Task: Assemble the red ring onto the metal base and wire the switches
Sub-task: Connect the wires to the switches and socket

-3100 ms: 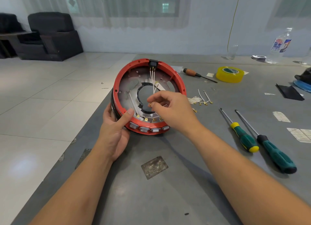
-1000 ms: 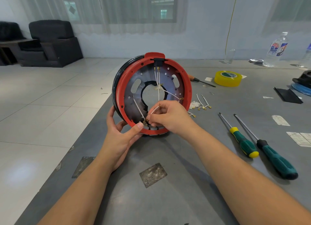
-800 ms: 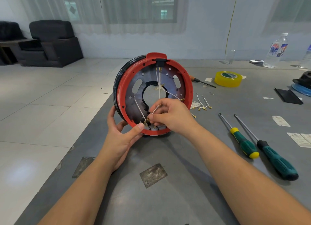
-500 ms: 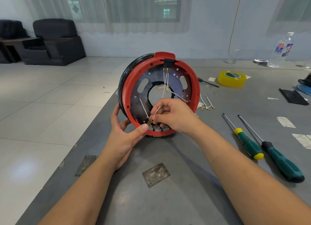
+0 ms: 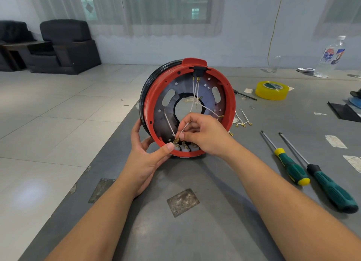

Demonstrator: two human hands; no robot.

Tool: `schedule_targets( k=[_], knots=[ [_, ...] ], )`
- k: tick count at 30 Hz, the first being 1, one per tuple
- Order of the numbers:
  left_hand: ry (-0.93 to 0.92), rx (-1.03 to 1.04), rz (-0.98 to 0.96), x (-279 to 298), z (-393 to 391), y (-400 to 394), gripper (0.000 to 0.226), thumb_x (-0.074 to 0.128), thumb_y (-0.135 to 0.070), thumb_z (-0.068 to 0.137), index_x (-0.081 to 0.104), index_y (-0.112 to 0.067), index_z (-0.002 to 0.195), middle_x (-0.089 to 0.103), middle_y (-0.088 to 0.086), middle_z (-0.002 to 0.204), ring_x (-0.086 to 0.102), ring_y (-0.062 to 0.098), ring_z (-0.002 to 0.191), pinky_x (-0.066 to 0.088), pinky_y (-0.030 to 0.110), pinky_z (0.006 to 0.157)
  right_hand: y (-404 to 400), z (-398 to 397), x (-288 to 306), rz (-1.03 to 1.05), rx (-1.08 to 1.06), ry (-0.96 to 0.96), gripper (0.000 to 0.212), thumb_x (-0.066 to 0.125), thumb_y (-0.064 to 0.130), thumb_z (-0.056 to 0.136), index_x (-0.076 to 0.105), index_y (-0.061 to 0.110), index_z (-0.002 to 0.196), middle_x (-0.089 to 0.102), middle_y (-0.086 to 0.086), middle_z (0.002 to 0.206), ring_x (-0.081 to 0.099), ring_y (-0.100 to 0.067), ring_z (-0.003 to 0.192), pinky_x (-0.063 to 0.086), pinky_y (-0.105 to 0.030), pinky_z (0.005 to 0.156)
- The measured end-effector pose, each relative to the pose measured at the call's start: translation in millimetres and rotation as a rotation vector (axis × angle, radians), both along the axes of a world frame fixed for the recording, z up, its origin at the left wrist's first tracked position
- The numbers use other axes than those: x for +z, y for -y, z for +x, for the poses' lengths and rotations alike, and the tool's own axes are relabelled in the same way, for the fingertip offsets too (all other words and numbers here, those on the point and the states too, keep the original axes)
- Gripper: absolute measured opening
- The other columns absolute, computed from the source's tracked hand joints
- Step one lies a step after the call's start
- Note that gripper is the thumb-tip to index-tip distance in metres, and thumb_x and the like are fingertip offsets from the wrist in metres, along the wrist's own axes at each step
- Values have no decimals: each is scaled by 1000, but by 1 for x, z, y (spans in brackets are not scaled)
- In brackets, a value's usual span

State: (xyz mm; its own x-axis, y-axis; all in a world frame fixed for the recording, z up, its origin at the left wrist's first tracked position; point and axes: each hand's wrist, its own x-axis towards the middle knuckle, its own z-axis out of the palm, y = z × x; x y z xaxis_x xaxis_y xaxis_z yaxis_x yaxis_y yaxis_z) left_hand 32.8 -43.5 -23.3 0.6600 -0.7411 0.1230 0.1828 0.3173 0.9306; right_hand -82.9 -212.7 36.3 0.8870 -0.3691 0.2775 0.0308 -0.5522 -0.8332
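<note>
The red ring (image 5: 230, 106) sits on the round metal base (image 5: 166, 112), and the whole stands tilted up on its lower edge on the grey table (image 5: 195, 221). My left hand (image 5: 145, 155) grips the lower left rim, thumb on the red edge. My right hand (image 5: 203, 135) pinches a white wire (image 5: 185, 127) with a brass terminal at the row of white switches (image 5: 184, 147) at the bottom. More white wires (image 5: 195, 92) hang from a black socket (image 5: 197, 71) at the top.
Two green-handled screwdrivers (image 5: 289, 163) (image 5: 330, 188) lie to the right. Loose wires with brass terminals (image 5: 242, 120) lie behind the ring, with a yellow tape roll (image 5: 271, 90) and another screwdriver (image 5: 244, 94) further back. A water bottle (image 5: 331, 57) stands far right. The table's left edge runs close to my left arm.
The ring was tilted from near flat to almost upright. My right hand came down from the middle to the switches at the bottom, holding a wire terminal there.
</note>
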Motion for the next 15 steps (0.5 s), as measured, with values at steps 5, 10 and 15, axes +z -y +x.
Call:
schedule_targets(
  k=[5,10,15],
  knots=[
    [7,5,-6,0,-1,0,112,98,-13,65,36,-64,143,58,13,140,72,30,117,63,45,88,-1,-1,1,20,14,-5,14,74,6,90,67,17,94,78,3,90,75,-12,90,59,-39,94],
    [2,-2,-10,0,-1,-1,113,99,-17,61,37,-65,142,58,12,140,72,30,118,63,43,87,-4,-3,4,-20,-7,-25,12,76,9,89,68,18,94,77,2,90,74,-10,88,59,-34,91],
    [4,-3,-1,0,0,-1,112,100,-19,60,39,-66,140,58,10,141,71,30,119,63,46,89,-6,-5,7,-57,-3,-58,10,78,12,89,69,15,94,75,-7,94,72,-21,90,58,-42,90]
  ],
)
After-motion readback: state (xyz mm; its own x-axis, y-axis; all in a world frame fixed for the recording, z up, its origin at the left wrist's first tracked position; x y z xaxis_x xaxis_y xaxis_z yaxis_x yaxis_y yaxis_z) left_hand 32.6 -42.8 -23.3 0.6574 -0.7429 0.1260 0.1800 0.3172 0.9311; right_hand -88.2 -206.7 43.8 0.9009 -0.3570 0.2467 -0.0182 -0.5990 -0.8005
